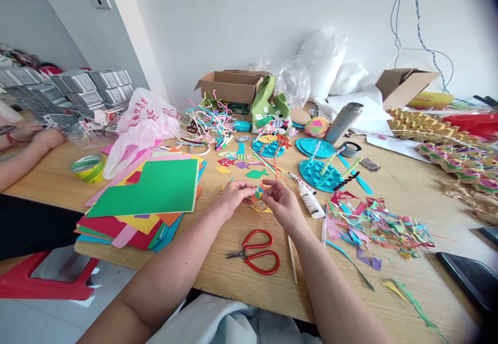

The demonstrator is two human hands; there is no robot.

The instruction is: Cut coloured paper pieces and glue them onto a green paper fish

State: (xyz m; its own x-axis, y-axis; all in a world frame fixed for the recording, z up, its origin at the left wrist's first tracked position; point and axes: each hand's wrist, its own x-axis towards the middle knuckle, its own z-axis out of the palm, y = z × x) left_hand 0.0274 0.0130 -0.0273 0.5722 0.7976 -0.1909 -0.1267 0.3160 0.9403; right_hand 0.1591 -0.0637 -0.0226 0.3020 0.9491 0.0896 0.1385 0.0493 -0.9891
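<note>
My left hand (233,194) and my right hand (283,202) meet over the middle of the wooden table (233,276). Both pinch one small multicoloured paper piece (258,193) between fingertips, just above the tabletop. A yellow paper scrap (261,208) lies under them. Red-handled scissors (254,253) lie shut on the table just in front of my hands. A thin wooden stick (291,259) and a white glue tube (311,200) lie to the right of my right hand.
A stack of coloured paper sheets (148,198) lies left, green on top. Paper scraps (373,224) are heaped right. Blue paper plates (319,173), paper fish (237,162), pipe cleaners (206,118), cardboard boxes (231,87) stand behind. Another person's hand (44,139) rests far left by green tape (88,167).
</note>
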